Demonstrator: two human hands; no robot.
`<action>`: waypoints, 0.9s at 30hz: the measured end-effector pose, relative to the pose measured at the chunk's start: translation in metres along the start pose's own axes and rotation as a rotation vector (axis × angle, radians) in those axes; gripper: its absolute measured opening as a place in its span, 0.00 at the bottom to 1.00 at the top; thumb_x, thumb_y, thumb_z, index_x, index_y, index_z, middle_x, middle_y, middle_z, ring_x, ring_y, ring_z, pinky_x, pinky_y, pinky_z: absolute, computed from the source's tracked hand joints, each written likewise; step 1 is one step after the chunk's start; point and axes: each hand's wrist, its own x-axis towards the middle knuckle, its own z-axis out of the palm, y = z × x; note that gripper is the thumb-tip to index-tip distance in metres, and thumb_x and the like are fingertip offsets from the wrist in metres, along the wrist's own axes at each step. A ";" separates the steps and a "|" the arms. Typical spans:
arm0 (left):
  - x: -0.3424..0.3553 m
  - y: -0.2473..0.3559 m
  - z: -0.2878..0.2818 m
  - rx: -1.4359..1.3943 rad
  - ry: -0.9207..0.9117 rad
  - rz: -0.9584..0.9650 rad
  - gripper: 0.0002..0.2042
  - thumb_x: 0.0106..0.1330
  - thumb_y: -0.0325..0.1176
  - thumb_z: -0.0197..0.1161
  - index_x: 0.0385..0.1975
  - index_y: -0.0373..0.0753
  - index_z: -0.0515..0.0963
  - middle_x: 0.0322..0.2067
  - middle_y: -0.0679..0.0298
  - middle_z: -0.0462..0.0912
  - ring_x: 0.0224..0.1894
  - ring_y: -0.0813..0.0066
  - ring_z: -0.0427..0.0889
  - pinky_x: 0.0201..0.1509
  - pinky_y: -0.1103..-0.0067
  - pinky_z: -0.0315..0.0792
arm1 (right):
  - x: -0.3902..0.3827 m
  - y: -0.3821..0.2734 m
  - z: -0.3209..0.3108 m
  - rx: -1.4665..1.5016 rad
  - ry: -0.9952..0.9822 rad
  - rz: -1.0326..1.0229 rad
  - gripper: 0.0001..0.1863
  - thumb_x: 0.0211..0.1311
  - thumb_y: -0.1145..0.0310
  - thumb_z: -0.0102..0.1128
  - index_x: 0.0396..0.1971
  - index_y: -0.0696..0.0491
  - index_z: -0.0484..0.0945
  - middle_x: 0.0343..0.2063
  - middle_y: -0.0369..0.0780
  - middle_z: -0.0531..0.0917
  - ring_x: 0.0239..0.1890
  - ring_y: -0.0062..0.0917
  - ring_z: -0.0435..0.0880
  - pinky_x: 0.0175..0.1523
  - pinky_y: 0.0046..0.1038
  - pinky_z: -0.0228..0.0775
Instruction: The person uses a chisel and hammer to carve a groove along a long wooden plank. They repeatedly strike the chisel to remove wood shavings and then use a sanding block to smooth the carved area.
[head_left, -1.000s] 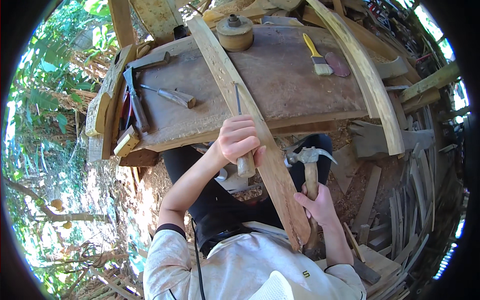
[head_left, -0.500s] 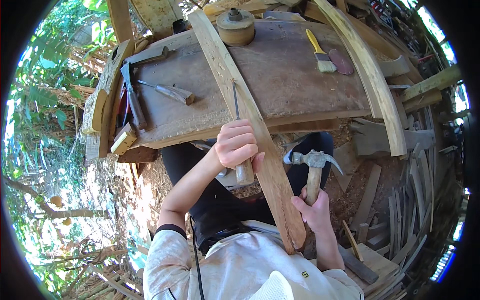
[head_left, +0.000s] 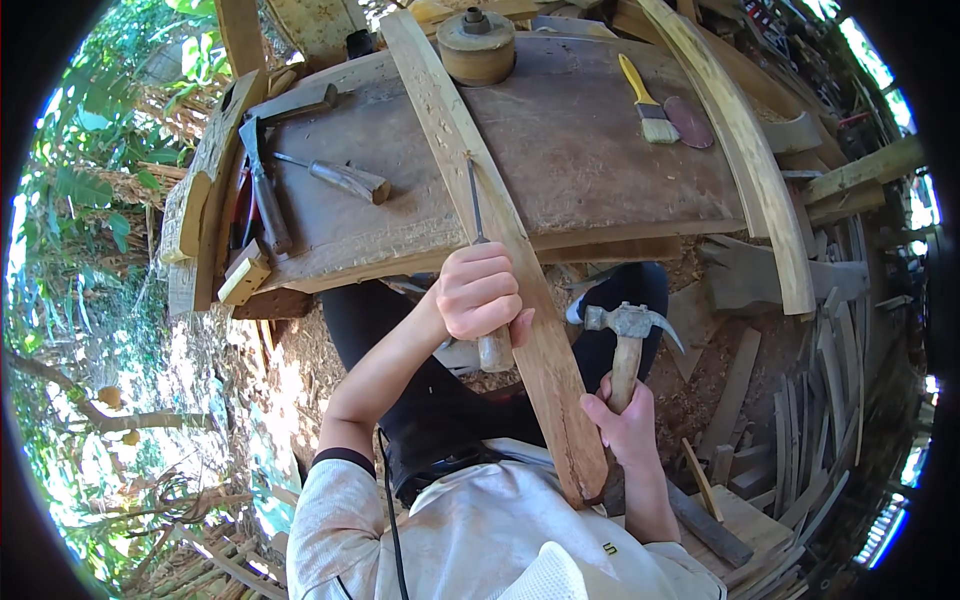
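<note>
My left hand is closed round the wooden handle of a chisel. The chisel's tip touches the upper face of a long wooden plank, which slants from the far side of the workbench down to my body. In my right hand, beside the plank's near part, a claw hammer is gripped by its wooden handle. The hammer head points up and stands apart from the chisel.
On the workbench lie a second chisel, an adze-like tool, a yellow-handled brush and a reddish disc. A round wooden block sits at the back. A curved beam borders the right; scrap wood is piled beyond.
Almost nothing differs. The whole view has shifted very slightly, and both hands keep their hold on the chisel and the hammer.
</note>
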 end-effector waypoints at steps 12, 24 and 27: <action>-0.003 0.002 0.001 0.036 0.023 0.018 0.09 0.49 0.19 0.60 0.18 0.37 0.66 0.18 0.67 0.65 0.17 0.69 0.66 0.25 0.74 0.69 | 0.000 -0.003 0.001 0.012 -0.006 0.025 0.18 0.59 0.68 0.78 0.31 0.52 0.71 0.19 0.30 0.76 0.13 0.10 0.70 0.17 0.18 0.59; -0.009 0.002 -0.001 0.072 -0.010 0.032 0.09 0.49 0.20 0.62 0.18 0.36 0.67 0.19 0.65 0.66 0.17 0.68 0.67 0.27 0.72 0.72 | 0.001 0.001 0.000 0.012 -0.011 0.036 0.19 0.59 0.66 0.78 0.31 0.52 0.71 0.19 0.30 0.77 0.13 0.10 0.70 0.17 0.17 0.60; -0.009 0.000 0.001 0.055 -0.014 0.034 0.09 0.50 0.20 0.62 0.18 0.36 0.67 0.19 0.65 0.66 0.17 0.68 0.67 0.27 0.72 0.73 | 0.001 0.001 0.000 0.019 -0.012 0.042 0.19 0.59 0.66 0.78 0.31 0.52 0.71 0.19 0.30 0.77 0.13 0.10 0.70 0.17 0.17 0.60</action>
